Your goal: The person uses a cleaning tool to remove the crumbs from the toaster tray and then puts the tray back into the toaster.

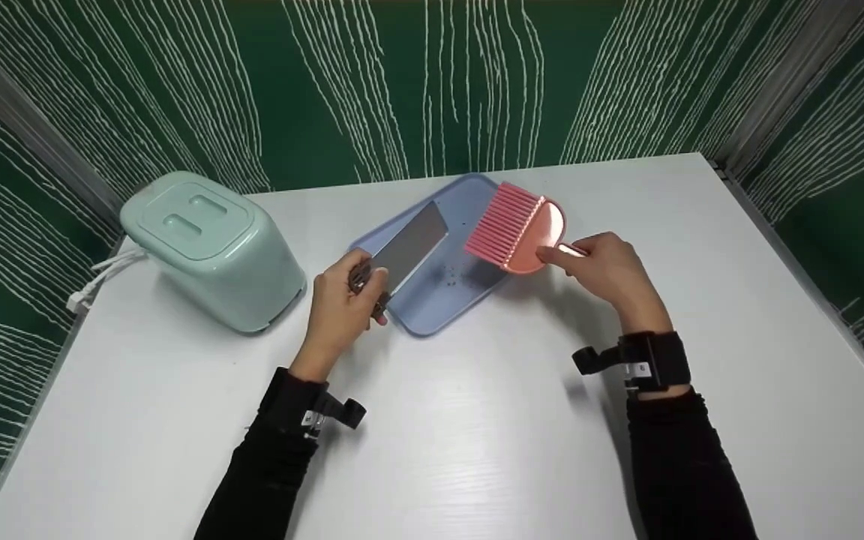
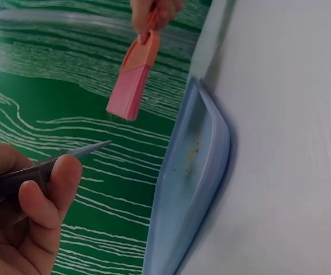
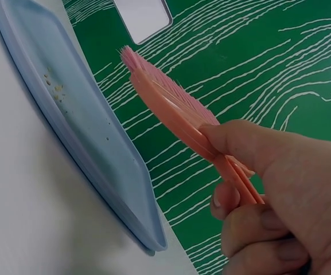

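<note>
My left hand (image 1: 342, 304) grips the dark handle of a cleaver (image 1: 415, 244), its broad grey blade slanting up and away over the left part of a blue tray (image 1: 421, 327). In the left wrist view the blade (image 2: 90, 149) appears nearly edge-on. My right hand (image 1: 604, 270) holds a small pink brush (image 1: 514, 229) by its handle, thumb laid on the flat orange-pink body. The bristles point left, above the tray's right part. Small brown crumbs (image 3: 55, 89) lie on the tray floor. Both tools are held clear of the tray.
A mint-green toaster (image 1: 214, 247) with a lid over its top stands at the left of the white table (image 1: 462, 450). Its white cord (image 1: 106, 274) runs off the left edge. Green walls (image 1: 477, 90) with white streaks enclose the back and sides.
</note>
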Tool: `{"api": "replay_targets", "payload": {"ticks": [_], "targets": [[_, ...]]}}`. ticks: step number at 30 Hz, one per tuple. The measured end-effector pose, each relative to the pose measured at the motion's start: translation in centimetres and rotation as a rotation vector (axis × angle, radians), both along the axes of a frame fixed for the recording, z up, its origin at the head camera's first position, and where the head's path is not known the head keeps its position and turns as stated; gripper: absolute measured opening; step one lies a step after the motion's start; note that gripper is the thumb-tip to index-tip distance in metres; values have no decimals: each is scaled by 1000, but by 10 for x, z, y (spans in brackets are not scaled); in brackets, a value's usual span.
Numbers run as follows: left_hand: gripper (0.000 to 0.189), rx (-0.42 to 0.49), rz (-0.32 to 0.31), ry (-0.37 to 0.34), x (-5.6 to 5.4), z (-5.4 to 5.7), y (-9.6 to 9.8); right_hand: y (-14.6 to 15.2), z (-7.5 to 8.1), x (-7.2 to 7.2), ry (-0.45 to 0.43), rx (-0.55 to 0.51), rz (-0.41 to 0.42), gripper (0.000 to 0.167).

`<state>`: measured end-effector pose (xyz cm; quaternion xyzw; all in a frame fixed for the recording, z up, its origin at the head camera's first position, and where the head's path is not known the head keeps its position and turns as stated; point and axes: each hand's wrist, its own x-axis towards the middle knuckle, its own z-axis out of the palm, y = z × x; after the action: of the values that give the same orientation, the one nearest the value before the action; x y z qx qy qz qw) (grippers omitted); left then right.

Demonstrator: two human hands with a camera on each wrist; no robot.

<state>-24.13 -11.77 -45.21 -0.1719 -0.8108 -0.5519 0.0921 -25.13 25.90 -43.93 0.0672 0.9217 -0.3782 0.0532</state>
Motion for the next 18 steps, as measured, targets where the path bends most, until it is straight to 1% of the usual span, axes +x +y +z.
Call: {"api": "replay_targets", "payload": {"ticks": [3,5,11,14,18], "targets": [[11,33,-22,-24,0,1,-1,5,-1,-1,20,-9,-42,67],[11,51,-26,-36,0,1,-3,6,-4,-2,39,-16,-69,63],[11,86,-33,-64,0,0,-7,8,-12,-4,95,-28,-107,61],[12,98,-40,-80,-1,0,-6,13,-15,-4,111,-24,-128,61],[13,113,-45,-87,-1,1,-3,21,-19,-4,105,-25,-166,61]]}}
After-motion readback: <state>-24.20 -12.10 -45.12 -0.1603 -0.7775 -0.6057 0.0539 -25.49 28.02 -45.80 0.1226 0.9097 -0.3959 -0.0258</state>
